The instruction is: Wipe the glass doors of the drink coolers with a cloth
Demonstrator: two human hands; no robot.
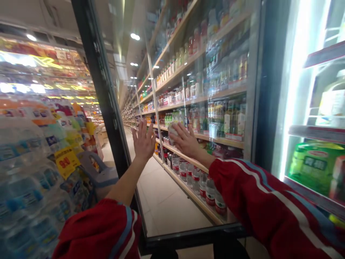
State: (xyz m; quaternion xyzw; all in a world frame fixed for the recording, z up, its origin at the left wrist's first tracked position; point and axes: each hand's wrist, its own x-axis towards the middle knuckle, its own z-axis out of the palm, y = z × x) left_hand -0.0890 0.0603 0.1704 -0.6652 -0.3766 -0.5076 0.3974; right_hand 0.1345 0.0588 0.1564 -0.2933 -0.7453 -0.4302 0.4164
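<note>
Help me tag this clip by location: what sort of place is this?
Most likely a supermarket: long shelves of bottles, a yellow price tag on stacked water packs, and a lit chiller with a glass door.

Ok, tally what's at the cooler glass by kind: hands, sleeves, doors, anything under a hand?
Hands flat on the glass: 2, left hand and right hand
Red sleeves: 2, left sleeve and right sleeve
Glass door: 1
Pale wad under the right hand's fingers: 1
Total: 6
</note>
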